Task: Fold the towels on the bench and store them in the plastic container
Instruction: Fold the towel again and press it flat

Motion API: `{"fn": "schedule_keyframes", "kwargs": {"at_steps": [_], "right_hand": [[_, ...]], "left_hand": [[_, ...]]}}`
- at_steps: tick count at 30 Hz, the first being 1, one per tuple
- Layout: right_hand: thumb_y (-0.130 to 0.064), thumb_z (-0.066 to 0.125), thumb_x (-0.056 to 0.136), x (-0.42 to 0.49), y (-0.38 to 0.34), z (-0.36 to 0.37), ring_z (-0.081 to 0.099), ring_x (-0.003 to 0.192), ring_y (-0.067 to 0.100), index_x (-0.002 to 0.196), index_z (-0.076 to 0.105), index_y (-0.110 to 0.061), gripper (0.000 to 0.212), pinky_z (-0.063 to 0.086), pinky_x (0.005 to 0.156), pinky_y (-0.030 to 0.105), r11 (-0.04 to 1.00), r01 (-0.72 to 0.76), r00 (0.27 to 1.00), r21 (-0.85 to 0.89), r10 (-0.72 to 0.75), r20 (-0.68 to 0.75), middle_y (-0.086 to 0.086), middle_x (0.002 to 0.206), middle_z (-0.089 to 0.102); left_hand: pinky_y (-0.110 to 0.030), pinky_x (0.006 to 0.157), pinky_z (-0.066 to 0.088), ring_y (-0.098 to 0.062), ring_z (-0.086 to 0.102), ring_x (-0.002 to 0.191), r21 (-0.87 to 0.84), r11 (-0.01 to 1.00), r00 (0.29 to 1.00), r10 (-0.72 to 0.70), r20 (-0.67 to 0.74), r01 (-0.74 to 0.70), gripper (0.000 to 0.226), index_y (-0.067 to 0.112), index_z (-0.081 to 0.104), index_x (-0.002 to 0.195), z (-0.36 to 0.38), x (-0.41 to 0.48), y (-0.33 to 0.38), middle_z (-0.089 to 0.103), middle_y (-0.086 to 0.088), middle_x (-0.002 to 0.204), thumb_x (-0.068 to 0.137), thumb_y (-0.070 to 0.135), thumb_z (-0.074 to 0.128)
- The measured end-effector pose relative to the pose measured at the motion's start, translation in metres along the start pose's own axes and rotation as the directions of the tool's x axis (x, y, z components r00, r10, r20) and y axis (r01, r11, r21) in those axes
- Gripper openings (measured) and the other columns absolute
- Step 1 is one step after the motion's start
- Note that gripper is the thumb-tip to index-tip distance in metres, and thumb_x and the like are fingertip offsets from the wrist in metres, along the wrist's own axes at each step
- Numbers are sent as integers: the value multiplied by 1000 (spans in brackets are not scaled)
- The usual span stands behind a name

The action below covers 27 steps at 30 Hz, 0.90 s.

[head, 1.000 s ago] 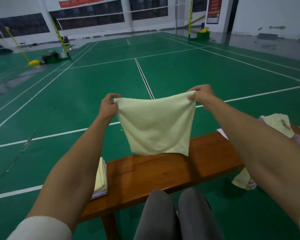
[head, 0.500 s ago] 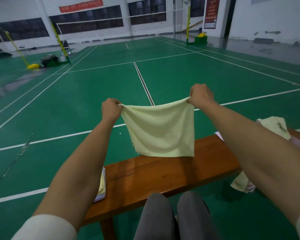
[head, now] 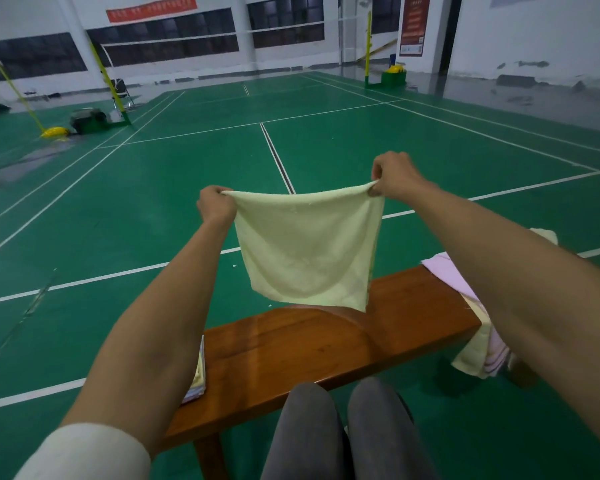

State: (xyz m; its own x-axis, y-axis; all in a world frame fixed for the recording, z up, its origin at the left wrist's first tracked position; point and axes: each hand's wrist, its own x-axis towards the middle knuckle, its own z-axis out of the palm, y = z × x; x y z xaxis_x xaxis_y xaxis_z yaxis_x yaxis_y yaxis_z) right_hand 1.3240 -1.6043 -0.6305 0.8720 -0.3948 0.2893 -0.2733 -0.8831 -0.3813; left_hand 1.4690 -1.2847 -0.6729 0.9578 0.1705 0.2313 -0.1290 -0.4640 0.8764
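Observation:
A pale yellow towel (head: 309,251) hangs in the air above the wooden bench (head: 319,351), stretched by its top edge. My left hand (head: 215,206) pinches its upper left corner and my right hand (head: 394,176) pinches its upper right corner. Its lower edge swings just above the bench top. A stack of folded towels (head: 198,372) lies at the bench's left end, mostly hidden behind my left forearm. A heap of unfolded towels, pink (head: 447,271) and yellow, lies at the right end and droops over the edge. No plastic container is in view.
My knees in grey trousers (head: 343,431) sit close to the bench's near edge. Green court floor with white lines surrounds the bench. Net posts with yellow and green bases (head: 54,132) stand far off at the back left and back right.
Both hands have kept their hold and lowered the towel a little. Its bottom edge now swings toward the bench top, curling forward.

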Motion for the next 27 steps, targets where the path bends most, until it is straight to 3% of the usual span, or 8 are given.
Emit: {"fn": "schedule_keyframes", "kwargs": {"at_steps": [6, 9, 13, 15, 18, 21, 23, 27], "right_hand": [[-19, 84, 80, 1, 11, -3, 65, 86, 32, 94, 76, -1, 24, 57, 80, 42, 999, -47, 999, -4, 47, 26, 19, 95, 71], [-22, 81, 83, 0, 12, -3, 58, 76, 26, 91, 75, 4, 28, 54, 72, 42, 991, -109, 994, 77, 110, -8, 20, 88, 70], [-11, 59, 92, -5, 14, 1, 69, 79, 35, 96, 72, -5, 15, 62, 70, 44, 961, -214, 976, 177, 218, -3, 16, 94, 66], [-2, 49, 91, -8, 15, 7, 68, 79, 37, 100, 72, -8, 26, 63, 71, 47, 955, -253, 967, 156, 256, -2, 16, 98, 65], [-2, 49, 88, -8, 20, 15, 65, 83, 33, 102, 76, -13, 32, 60, 75, 40, 944, -298, 951, 139, 306, -38, 13, 105, 70], [-9, 51, 93, -12, 20, 16, 63, 80, 31, 106, 75, -16, 29, 53, 71, 34, 913, -381, 920, 147, 391, -43, 10, 106, 71], [-5, 47, 94, -10, 20, 22, 69, 66, 29, 101, 71, -7, 25, 61, 68, 38, 875, -425, 900, 231, 436, 7, 14, 89, 74], [2, 40, 98, -6, 11, 35, 74, 71, 39, 105, 59, 5, 20, 64, 70, 49, 734, -490, 862, 469, 488, 137, 27, 86, 72]], "left_hand": [[-31, 72, 42, -30, 57, 82, 152, 988, 1000, -18, 8, 16, 34, 6, 75, 109, 0, -7, -1, 70, -15, 105, 93, 0, 45], [-33, 72, 46, -29, 61, 90, -16, 979, 979, -205, 21, 205, 30, 2, 65, 119, 2, -9, 4, 65, -9, 111, 94, 4, 50], [-38, 78, 55, -30, 68, 97, -310, 857, 911, -379, 163, 412, 51, 6, 48, 136, 10, -2, -6, 64, -11, 118, 85, 12, 48], [-41, 85, 58, -29, 66, 97, -382, 823, 908, -374, 190, 420, 43, 6, 51, 129, 16, -3, -8, 64, -11, 116, 86, 10, 50], [-31, 75, 51, -25, 60, 85, -355, 851, 922, -358, 148, 387, 9, 11, 57, 98, 13, -20, 1, 65, -7, 106, 89, 9, 57], [-30, 81, 51, -26, 61, 92, -285, 908, 951, -285, 115, 307, 16, 13, 69, 107, 12, -21, -2, 67, -7, 107, 92, 16, 64], [-38, 90, 56, -28, 66, 96, -262, 917, 953, -281, 108, 300, 24, 14, 72, 113, 9, -20, -6, 71, -11, 112, 91, 20, 65], [-30, 57, 49, -21, 60, 67, -282, 897, 938, -305, 163, 340, 27, 11, 68, 113, 10, -17, -10, 66, -7, 91, 91, 10, 53]]}}
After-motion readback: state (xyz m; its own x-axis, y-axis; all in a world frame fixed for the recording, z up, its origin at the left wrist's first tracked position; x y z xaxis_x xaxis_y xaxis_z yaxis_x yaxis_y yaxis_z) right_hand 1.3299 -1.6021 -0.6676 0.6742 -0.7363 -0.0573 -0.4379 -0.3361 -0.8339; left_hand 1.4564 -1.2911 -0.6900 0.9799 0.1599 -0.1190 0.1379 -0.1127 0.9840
